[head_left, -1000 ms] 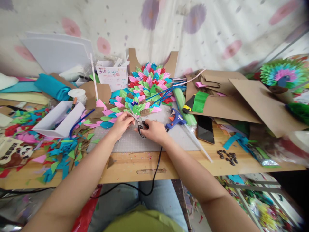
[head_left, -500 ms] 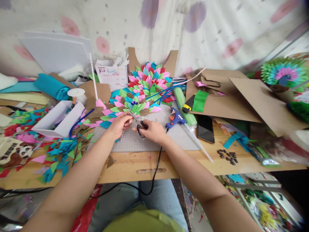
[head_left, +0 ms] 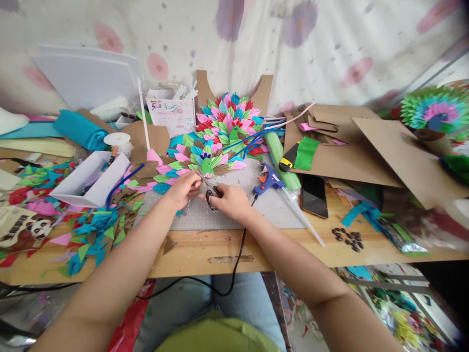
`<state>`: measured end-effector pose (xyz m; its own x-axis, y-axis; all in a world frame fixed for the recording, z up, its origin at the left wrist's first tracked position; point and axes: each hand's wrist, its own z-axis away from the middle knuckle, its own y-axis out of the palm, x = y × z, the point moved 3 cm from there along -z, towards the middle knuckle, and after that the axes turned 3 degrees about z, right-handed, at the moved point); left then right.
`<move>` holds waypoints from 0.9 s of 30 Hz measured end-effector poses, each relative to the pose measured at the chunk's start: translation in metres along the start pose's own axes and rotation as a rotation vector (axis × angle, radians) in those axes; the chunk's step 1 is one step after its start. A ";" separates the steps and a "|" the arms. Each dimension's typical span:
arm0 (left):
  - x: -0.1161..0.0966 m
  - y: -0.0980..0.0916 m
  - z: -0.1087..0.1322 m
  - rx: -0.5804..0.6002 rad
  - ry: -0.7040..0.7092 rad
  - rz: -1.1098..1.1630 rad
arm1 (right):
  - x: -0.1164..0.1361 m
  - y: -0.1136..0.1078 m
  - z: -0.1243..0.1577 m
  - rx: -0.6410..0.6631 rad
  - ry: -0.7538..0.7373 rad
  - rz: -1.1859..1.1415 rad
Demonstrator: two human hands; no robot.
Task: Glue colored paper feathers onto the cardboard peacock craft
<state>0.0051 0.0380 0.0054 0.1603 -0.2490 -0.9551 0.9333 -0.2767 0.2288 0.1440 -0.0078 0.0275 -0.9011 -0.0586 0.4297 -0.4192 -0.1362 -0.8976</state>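
Observation:
My right hand [head_left: 232, 199] is closed on a pair of scissors [head_left: 210, 198] with black handles, their blades pointing up and left. Just left of the blades, my left hand [head_left: 186, 188] has its fingertips pinched together. A thin, sparkly strand seems to hang below them; what the fingers hold is too small to name. Right behind both hands lies a paper peacock [head_left: 207, 165] with a green body and pink, green, blue and brown paper feathers. A second paper peacock [head_left: 234, 132], with more red in it, stands behind that one.
A blue glue gun [head_left: 269, 180] lies on the grey cutting mat [head_left: 220, 222], its cord running over the table edge. To the right are a phone [head_left: 314, 195], cardboard sheets [head_left: 337, 164] and black oval pieces [head_left: 348, 237]. Paper scraps [head_left: 95, 234] and a white box [head_left: 86, 188] cover the left.
The view has shifted slightly. Both hands stay in nearly the same place by the peacock, with the scissors still in my right hand.

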 end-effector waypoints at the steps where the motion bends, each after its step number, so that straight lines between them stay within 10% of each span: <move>1: 0.001 0.000 0.000 0.000 -0.008 0.001 | 0.000 0.000 0.000 0.002 0.002 0.006; 27: 0.000 0.000 0.001 -0.070 -0.014 0.090 | -0.008 0.004 -0.008 0.076 -0.007 0.028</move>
<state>0.0045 0.0374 0.0052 0.2405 -0.2831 -0.9285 0.9357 -0.1867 0.2993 0.1482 0.0005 0.0197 -0.9116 -0.0701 0.4049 -0.3835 -0.2090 -0.8996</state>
